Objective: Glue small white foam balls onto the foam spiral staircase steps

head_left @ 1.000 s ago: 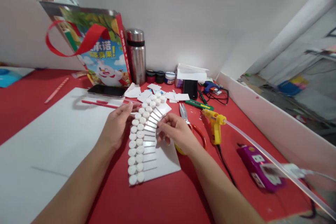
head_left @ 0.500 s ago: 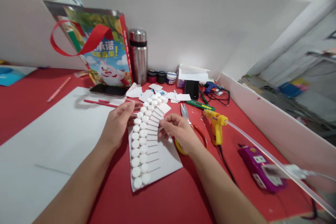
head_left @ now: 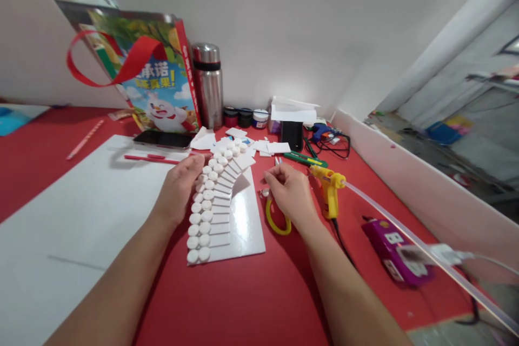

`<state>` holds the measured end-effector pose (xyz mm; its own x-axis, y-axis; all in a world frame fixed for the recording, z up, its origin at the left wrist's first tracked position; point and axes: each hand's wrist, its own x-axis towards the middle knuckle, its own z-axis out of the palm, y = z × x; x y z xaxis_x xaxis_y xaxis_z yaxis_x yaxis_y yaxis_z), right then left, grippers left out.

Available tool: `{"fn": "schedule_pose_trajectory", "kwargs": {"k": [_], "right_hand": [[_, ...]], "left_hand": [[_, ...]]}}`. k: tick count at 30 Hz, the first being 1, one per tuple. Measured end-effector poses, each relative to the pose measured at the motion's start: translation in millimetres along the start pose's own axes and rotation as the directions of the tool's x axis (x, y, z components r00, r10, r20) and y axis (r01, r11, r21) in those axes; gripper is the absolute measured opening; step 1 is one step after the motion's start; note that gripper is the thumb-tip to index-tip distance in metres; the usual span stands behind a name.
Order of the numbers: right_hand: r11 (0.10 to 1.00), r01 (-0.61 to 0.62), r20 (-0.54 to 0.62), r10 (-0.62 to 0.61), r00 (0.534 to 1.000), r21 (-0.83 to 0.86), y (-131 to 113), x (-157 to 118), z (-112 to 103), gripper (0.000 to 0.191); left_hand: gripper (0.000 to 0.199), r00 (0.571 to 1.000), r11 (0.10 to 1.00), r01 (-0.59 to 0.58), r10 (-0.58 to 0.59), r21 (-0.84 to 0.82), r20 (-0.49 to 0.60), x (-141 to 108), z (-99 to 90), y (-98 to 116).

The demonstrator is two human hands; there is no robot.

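My left hand is closed around the left edge of a curved white card piece, its thumb on top and its other fingers mostly hidden. Two rows of white round discs follow the card's outer edge, with thin dark lines running inward. Beneath lies a glossy white board; a shaded gap shows under the card's far right end. My right hand is apart from the card, thumb and forefinger pinched together above scissors with a yellow-lined handle. Whatever those fingers hold, if anything, is unclear.
A yellow glue gun with a long glue stick lies right, near a purple power strip. A green cutter, paper scraps, a steel flask, a phone and a gift bag stand or lie behind. A large white sheet is left.
My right hand has left the card's inner edge and moved right, over the scissors. The card piece and board have shifted slightly left and away, baring more board on the right.
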<state>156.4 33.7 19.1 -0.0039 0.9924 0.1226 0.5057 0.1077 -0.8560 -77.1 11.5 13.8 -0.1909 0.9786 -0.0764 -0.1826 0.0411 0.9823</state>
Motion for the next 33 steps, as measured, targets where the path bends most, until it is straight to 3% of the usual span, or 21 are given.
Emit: {"fn": "schedule_pose_trajectory", "kwargs": {"k": [7, 12, 16, 22, 26, 33], "right_hand": [[0.966, 0.044, -0.115, -0.075, 0.991, -0.253, 4, 5, -16, 0.034], [0.974, 0.072, -0.058, -0.086, 0.995, -0.213, 7, 6, -15, 0.011], [0.977, 0.077, -0.053, -0.089, 0.995, -0.198, 6, 5, -11, 0.014], [0.980, 0.092, -0.054, -0.103, 0.993, -0.178, 3, 3, -8, 0.015], [0.981, 0.093, -0.060, -0.104, 0.993, -0.168, 1, 2, -8, 0.015], [0.972, 0.055, -0.115, -0.083, 0.990, -0.229, 2, 4, -14, 0.018]], "left_hand": [[0.053, 0.999, 1.000, 0.011, -0.012, 0.007, 0.048, 2, -0.1, -5], [0.053, 1.000, 0.999, -0.008, 0.008, 0.046, 0.002, 4, 0.3, -4], [0.056, 0.993, 0.997, -0.074, 0.075, 0.012, -0.092, 11, -1.1, -7], [0.063, 0.990, 0.994, 0.013, -0.028, -0.110, -0.139, 25, -4.8, -18], [0.060, 0.981, 0.992, -0.052, 0.030, -0.112, -0.190, 33, -7.8, -23], [0.061, 0.983, 0.988, -0.107, 0.089, -0.111, -0.162, 27, -7.6, -19]]}}
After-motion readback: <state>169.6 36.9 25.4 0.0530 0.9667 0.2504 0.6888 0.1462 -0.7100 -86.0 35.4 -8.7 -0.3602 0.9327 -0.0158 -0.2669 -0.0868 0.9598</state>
